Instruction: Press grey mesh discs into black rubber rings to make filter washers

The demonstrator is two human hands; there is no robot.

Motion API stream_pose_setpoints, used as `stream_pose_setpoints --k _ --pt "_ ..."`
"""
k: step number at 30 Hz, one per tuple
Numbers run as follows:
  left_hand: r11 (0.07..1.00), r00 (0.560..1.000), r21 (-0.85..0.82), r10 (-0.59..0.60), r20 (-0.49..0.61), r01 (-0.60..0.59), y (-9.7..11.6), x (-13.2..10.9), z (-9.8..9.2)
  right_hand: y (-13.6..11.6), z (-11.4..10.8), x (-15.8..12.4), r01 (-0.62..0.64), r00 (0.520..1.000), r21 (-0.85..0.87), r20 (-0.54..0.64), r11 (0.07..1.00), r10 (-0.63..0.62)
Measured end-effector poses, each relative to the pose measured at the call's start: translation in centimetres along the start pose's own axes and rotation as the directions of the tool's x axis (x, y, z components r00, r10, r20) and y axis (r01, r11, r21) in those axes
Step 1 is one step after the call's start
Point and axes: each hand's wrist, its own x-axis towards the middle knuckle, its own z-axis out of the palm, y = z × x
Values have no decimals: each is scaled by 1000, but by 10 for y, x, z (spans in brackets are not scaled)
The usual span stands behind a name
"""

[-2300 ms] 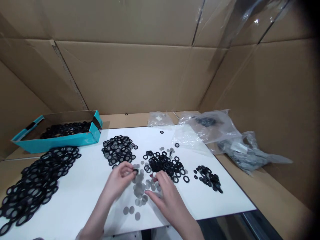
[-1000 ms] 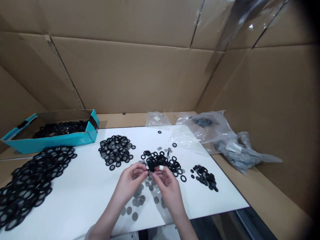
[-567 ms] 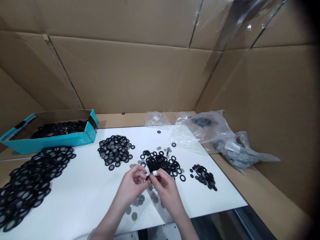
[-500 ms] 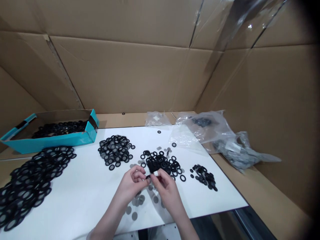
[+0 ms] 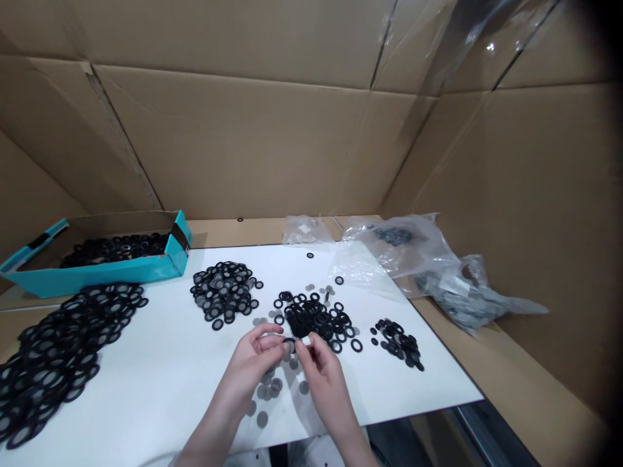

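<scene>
My left hand (image 5: 256,353) and my right hand (image 5: 322,371) meet above the white board, their fingertips pinching a small black rubber ring (image 5: 289,344). A white wrap (image 5: 306,340) covers one finger of my right hand. Just beyond the fingertips lies a heap of plain black rings (image 5: 311,319). Loose grey mesh discs (image 5: 269,388) lie scattered under and near my hands, partly hidden by them. To the left is a heap of black rings with mesh centres (image 5: 222,293). A smaller heap of black rings (image 5: 396,344) lies to the right.
A long spread of mesh-filled rings (image 5: 61,360) covers the left of the white board (image 5: 146,405). Behind it stands a teal box (image 5: 109,275) holding more rings. Clear plastic bags (image 5: 399,250) lie at the back right. Cardboard sheets line the back and sides.
My hands have drawn closer together and lowered slightly over the grey discs. The black ring now shows between the fingertips. The view has shifted slightly.
</scene>
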Motion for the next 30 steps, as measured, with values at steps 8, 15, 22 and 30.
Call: stream_pose_setpoints --k 8,15,22,30 --pt "999 1000 30 -11 13 11 3 -4 -1 1 -2 -3 46 999 -168 26 985 -42" --pt "997 998 67 -38 43 35 6 -4 1 -1 -5 -4 107 994 -207 23 972 -105" --pt "995 998 93 -39 52 34 7 -2 2 -1 -10 -3 117 993 -207 18 971 -116" --pt "995 993 14 -100 64 99 3 -2 -3 3 -4 -10 157 987 -262 84 952 -139"
